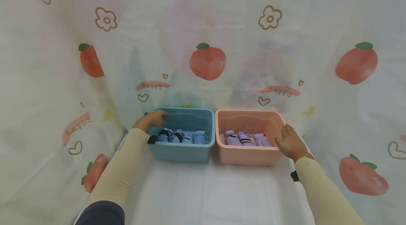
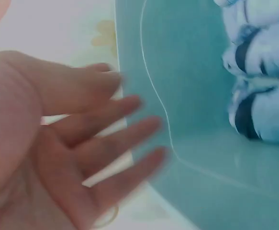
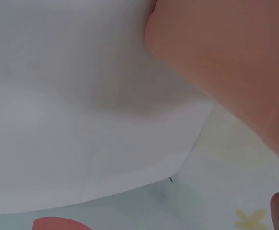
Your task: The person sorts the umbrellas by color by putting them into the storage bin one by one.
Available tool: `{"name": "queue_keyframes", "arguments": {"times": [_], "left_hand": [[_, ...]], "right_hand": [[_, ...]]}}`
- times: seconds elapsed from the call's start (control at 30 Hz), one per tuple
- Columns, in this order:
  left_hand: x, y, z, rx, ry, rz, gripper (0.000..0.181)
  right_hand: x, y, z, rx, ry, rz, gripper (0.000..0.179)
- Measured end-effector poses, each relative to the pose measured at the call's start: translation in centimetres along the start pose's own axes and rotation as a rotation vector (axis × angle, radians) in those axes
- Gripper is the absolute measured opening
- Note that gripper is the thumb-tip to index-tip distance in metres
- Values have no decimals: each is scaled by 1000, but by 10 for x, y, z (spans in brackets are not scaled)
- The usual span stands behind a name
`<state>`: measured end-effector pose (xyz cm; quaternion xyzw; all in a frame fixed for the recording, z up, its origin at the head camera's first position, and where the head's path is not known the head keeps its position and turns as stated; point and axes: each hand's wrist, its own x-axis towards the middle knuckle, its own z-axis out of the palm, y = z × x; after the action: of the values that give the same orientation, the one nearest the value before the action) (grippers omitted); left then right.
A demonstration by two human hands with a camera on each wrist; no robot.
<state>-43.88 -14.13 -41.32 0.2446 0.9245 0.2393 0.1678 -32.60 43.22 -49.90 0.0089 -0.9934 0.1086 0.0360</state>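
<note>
My left hand [image 1: 154,118] is over the left end of the blue bin [image 1: 182,152], fingers loosely bent and holding nothing. In the left wrist view its fingers [image 2: 125,134] spread apart across the bin's rim. Several rolled blue bundles [image 1: 188,137], like folded compact umbrellas with dark bands, lie side by side in that bin. My right hand [image 1: 291,143] is at the right end of the pink bin [image 1: 247,156], fingers extended along its outer side. Three similar purple bundles [image 1: 246,138] with dark stripes and thin cords lie inside it.
Both bins stand next to each other on a white-covered table [image 1: 219,193], close to the back. A white fabric backdrop [image 1: 234,31] printed with fruit, hearts and flowers rises behind and at both sides. The table's edge and corner [image 3: 177,172] show beyond the pink bin.
</note>
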Motion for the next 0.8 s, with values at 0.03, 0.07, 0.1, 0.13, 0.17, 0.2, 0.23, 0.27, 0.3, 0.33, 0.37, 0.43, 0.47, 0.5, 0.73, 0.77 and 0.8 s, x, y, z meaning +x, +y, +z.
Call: {"name": "queue_keyframes", "arguments": {"times": [0.03, 0.07, 0.1, 0.13, 0.17, 0.2, 0.23, 0.27, 0.3, 0.33, 0.37, 0.43, 0.47, 0.5, 0.73, 0.77, 0.8], "left_hand": [[1, -2, 3, 67, 84, 39, 38], [0, -2, 8, 123, 172, 48, 36], [-3, -3, 11, 152, 243, 52, 34], [-7, -6, 16, 173, 299, 58, 33], [-13, -10, 19, 200, 353, 69, 32], [-18, -16, 23, 212, 400, 70, 32], [-25, -22, 25, 228, 431, 73, 33], [-32, -27, 28, 241, 450, 69, 34], [-40, -33, 31, 254, 459, 66, 36], [-46, -38, 32, 269, 463, 66, 38], [-52, -42, 34, 279, 465, 65, 41], [-61, -48, 36, 301, 455, 58, 47], [-64, -50, 37, 311, 453, 56, 50], [-67, -52, 36, 317, 453, 50, 54], [-74, -53, 36, 285, 493, 5, 56], [-74, -51, 38, 280, 502, 1, 55], [-72, -50, 40, 283, 513, 3, 55]], "right_hand": [[0, 1, 0, -5, 1, 7, 84], [1, 1, -1, -14, 3, 16, 85], [1, 2, -1, -23, 4, 22, 85], [2, 2, -1, -32, 1, 27, 85], [2, 1, 0, -36, -4, 39, 86], [2, 0, 1, -40, -7, 40, 87], [2, -2, 2, -41, -15, 46, 88], [2, -3, 3, -46, -25, 52, 89], [1, -5, 4, -46, -36, 54, 90], [1, -6, 5, -49, -47, 58, 91], [0, -8, 6, -48, -52, 55, 92], [-1, -8, 6, -53, -46, 43, 91], [-1, -7, 6, -56, -38, 34, 91], [0, -8, 6, -58, -30, 23, 91], [7, -2, 2, -96, -11, 5, 89], [8, -2, 1, -108, -8, 5, 89], [10, -3, -1, -105, -4, 6, 88]]}}
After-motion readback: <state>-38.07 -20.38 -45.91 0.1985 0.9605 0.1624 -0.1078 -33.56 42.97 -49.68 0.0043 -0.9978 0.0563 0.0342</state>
